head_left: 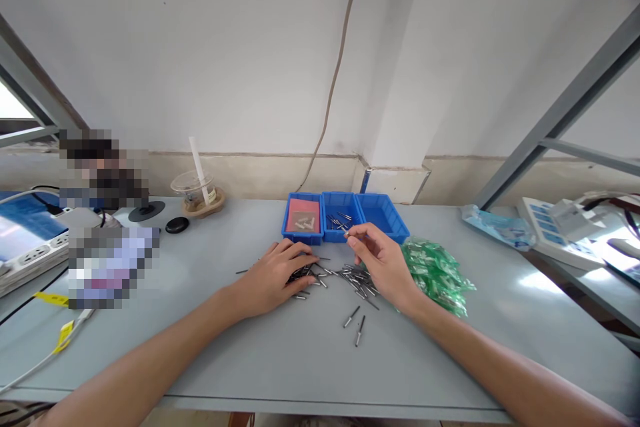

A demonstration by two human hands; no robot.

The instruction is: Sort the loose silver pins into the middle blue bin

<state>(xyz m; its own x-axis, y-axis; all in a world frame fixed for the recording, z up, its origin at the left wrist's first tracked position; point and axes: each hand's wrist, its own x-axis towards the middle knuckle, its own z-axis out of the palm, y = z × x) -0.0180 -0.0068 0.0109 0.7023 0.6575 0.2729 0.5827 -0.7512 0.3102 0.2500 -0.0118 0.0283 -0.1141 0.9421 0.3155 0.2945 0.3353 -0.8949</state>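
My left hand (273, 277) rests palm down on a heap of slim metal pins (301, 272), its fingers apart and curved over them. Some pins stick out around the fingers and thumb. At the front of the middle blue bin (329, 236), my right hand (383, 257) is closed in a pinch. A small metal piece, apparently one of the pins, shows at its fingertips. Loose pins (359, 280) lie in a second heap below that hand, and two separate pins (361, 331) lie closer to me. Several pins (340, 220) are inside the middle bin.
The left blue bin (303, 238) holds a red card and a small clear bag. Another blue bin (381, 213) stands at right. Green plastic bags (440, 273) lie beside my right forearm. Farther out are a power strip (543, 233), a lidded cup (194, 193) and a black disc (177, 225).
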